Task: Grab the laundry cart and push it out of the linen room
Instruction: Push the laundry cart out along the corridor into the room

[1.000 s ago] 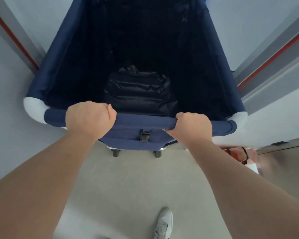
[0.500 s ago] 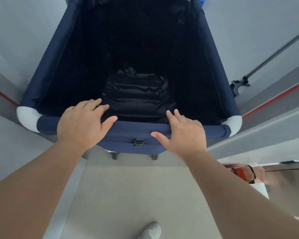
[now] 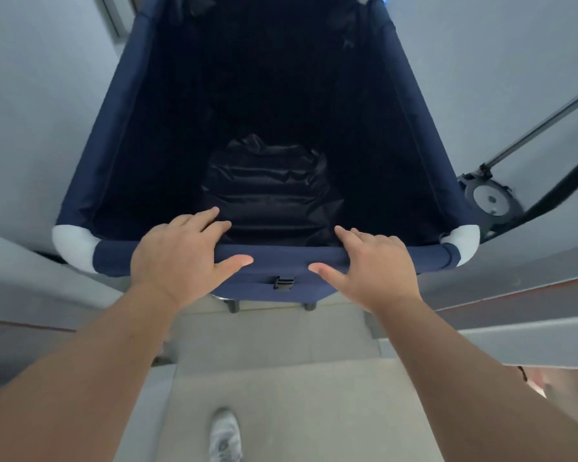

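A navy fabric laundry cart [image 3: 114,128] with white corner caps fills the doorway ahead of me. A crumpled black bag [image 3: 267,185] lies at its bottom. My left hand [image 3: 181,258] rests flat on the near rim bar, fingers spread over its inner edge and thumb along the front. My right hand [image 3: 371,265] lies on the same bar to the right, fingers apart and extended, palm down. Neither hand is wrapped around the bar. A black buckle [image 3: 283,282] hangs on the cart's front panel between my thumbs.
Grey door frames with a red stripe close in on the left [image 3: 30,315] and right [image 3: 514,295]. A black stand base with a metal pole [image 3: 491,198] sits just off the cart's right corner. My white shoe [image 3: 224,435] is on the pale floor.
Both hands went from fists gripping the rim bar to open palms laid on it. The cart and I have advanced through the doorway, and the frames have slid back beside me.
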